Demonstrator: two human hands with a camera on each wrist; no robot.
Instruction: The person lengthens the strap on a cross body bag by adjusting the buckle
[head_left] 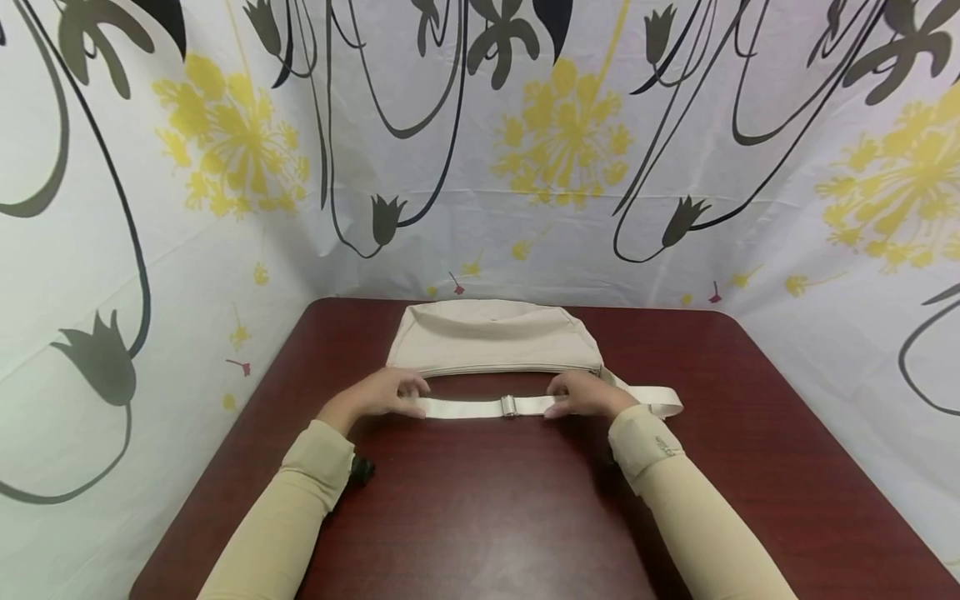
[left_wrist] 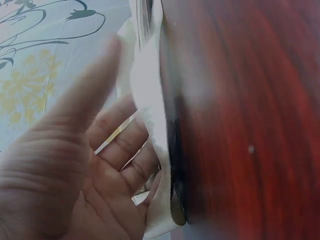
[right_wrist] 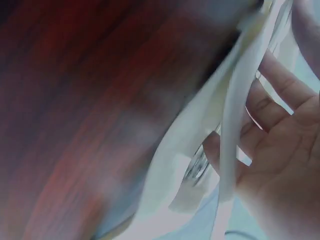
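Note:
A cream fabric shoulder bag lies on the table, its zipper edge facing me. In front of it the bag's strap runs straight between both hands, with a metal slider buckle in that stretch. At its left end my left hand holds the strap; the left wrist view shows fingers bent behind the strap and the thumb raised. My right hand grips it right of the buckle. In the right wrist view its fingers reach behind the strap, partly hidden.
The dark red wooden table has rounded far corners. A loop of strap lies right of the right hand. White cloth with a flower print encloses the far side and both flanks. A small black object shows beside the left cuff.

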